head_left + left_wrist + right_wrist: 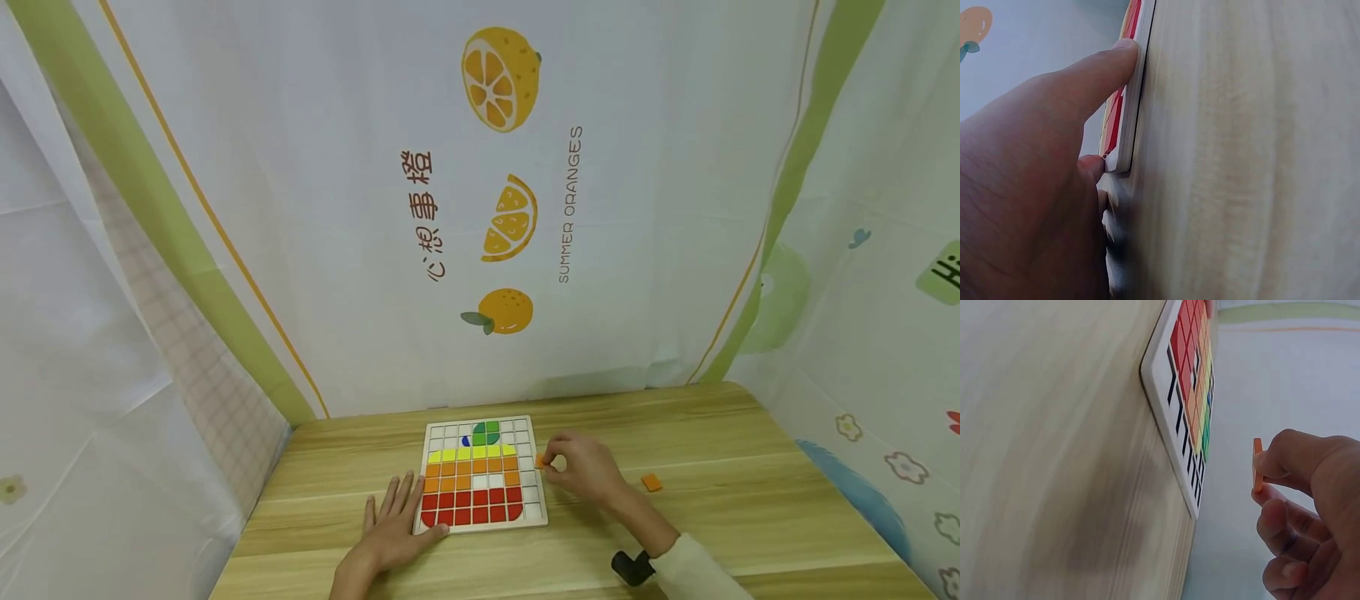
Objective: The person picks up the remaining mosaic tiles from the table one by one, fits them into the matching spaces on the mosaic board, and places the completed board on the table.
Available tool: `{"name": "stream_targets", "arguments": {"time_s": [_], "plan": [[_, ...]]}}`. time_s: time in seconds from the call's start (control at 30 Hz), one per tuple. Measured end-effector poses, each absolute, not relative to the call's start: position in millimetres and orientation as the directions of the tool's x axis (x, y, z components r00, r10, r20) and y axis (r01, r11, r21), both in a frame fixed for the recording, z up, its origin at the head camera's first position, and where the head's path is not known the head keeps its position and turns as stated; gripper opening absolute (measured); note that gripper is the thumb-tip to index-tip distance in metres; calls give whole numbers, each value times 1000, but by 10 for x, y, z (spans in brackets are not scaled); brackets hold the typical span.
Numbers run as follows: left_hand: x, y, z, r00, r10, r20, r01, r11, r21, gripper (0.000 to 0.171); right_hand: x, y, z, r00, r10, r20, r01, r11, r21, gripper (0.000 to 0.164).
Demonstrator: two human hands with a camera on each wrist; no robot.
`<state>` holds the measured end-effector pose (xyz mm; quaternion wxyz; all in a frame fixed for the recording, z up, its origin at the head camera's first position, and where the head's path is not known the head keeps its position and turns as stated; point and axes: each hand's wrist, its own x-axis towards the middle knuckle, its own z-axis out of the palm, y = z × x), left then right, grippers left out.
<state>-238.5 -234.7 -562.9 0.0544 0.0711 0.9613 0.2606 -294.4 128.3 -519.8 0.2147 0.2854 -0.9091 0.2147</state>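
Observation:
A square white-framed puzzle board (532, 495) lies on the table, holding red, orange, yellow, green and blue tiles. Two white cells show in its lower orange row, and others run along its top and right side. My left hand (393, 525) rests at the board's lower left corner, fingers spread along the left side; its thumb (1107, 69) touches the near edge. Just right of the board, my right hand (588, 468) pinches an orange square tile (1257, 465) between thumb and index finger, held above the table. The other right fingers are loosely curled.
Another orange tile (652, 482) lies on the wooden table (720, 467) to the right of my right hand. A black object (632, 568) sits at the right wrist. Behind the table hangs a white curtain (360, 333) with printed oranges.

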Motion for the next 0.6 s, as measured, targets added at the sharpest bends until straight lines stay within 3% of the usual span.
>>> {"name": "stream_targets", "arguments": {"time_s": [0.27, 0.6], "plan": [[-2361, -2320, -5551, -981, 171, -87, 100, 842, 530, 106, -2958, 1020, -5180, -780, -441, 445, -590, 756, -284, 11], [-2385, -2351, -5630, -982, 179, -53, 124, 839, 530, 106, -2978, 813, -5210, -736, -496, 461, -651, 705, -281, 9]]}}
